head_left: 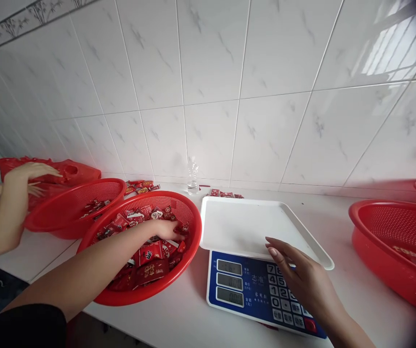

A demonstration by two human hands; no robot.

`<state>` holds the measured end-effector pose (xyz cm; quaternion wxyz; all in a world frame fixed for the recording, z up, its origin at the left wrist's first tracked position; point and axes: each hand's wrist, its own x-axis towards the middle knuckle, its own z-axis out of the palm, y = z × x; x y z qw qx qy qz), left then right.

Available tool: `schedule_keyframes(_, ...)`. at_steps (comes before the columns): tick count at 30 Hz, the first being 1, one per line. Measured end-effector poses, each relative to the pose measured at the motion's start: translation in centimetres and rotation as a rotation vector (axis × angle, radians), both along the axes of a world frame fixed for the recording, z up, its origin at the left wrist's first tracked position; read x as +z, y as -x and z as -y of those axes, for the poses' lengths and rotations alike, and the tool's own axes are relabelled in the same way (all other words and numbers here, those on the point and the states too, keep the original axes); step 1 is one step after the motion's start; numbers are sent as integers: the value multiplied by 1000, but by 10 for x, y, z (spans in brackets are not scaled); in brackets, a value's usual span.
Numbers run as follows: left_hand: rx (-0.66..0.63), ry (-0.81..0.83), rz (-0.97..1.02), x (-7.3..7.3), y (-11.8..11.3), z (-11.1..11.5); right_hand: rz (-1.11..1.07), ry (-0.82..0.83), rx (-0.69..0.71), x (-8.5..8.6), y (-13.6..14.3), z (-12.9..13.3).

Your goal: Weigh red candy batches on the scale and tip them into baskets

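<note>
My left hand (167,230) reaches into a red mesh basket (189,212) full of small red candy packets (150,256); its fingers are down among the packets, and I cannot tell whether they grip any. My right hand (298,275) lies flat and open over the keypad of a blue electronic scale (246,290), fingertips at the front edge of its white weighing tray (251,227). The tray is bare.
A second red basket (111,186) with a few packets sits behind left. Another person's hands (26,176) work at red bags (73,170) on the far left. Two more red baskets (393,227) stand right. A small clear bottle (192,176) stands by the tiled wall.
</note>
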<state>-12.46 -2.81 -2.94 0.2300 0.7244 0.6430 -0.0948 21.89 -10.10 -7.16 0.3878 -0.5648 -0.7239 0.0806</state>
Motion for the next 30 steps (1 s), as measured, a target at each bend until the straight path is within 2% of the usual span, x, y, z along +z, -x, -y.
schedule_keyframes(4, -44, -17, 30, -9, -18, 8, 5, -4, 4, 2, 1, 0)
schedule_keyframes(9, -56, 10, 169, 2, -15, 6, 0, -7, 9, 4, 1, -1)
schedule_keyframes(14, 157, -2, 412, 17, 0, -3, 0, 5, 7, 3, 0, 0)
schedule_keyframes(18, 266, -12, 451, 17, 0, -4, 4, 20, 0, 4, 0, 0)
schedule_keyframes(21, 214, -3, 377, 9, -6, -3, 9, 14, 3, 4, 1, 0)
schedule_keyframes(26, 20, 39, 215, -7, -18, -5, 5, -12, 15, 5, 2, 0)
schedule_keyframes(30, 37, 23, 220, -10, -21, -6, 8, -11, 15, 5, 2, 0)
